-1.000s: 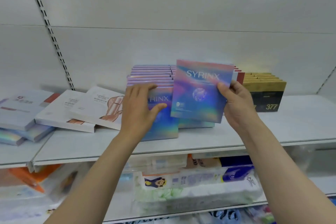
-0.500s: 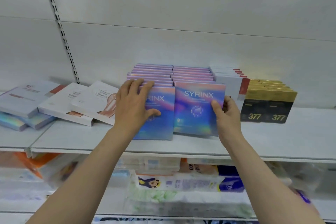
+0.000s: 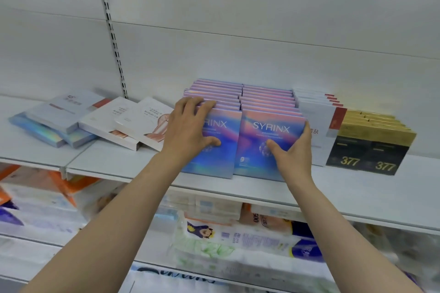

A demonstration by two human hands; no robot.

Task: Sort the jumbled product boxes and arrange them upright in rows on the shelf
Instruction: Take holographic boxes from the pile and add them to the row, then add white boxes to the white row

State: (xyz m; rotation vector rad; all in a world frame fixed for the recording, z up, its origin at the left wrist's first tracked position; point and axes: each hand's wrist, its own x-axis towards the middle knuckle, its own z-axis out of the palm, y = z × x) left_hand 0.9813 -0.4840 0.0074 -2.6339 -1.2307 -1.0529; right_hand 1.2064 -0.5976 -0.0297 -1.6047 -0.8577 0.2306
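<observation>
- While the left hand (image 3: pixel 190 131) curls over the left SYRINX row (image 3: pixel 215 100), steadying it, the right hand (image 3: pixel 294 150) pinches the front SYRINX box (image 3: pixel 266 143), upright on the shelf (image 3: pixel 357 188)
- Seating step, I'd say; next, let go and reach for the flat white boxes (image 3: pixel 133 123) lying leftward

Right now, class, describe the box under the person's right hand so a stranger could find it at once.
On the white shelf, find the two rows of shimmering pink-blue boxes at the middle. Take the right row's front box, gripped by the right hand. Unlike its left twin, its whole word SYRINX shows.
</observation>
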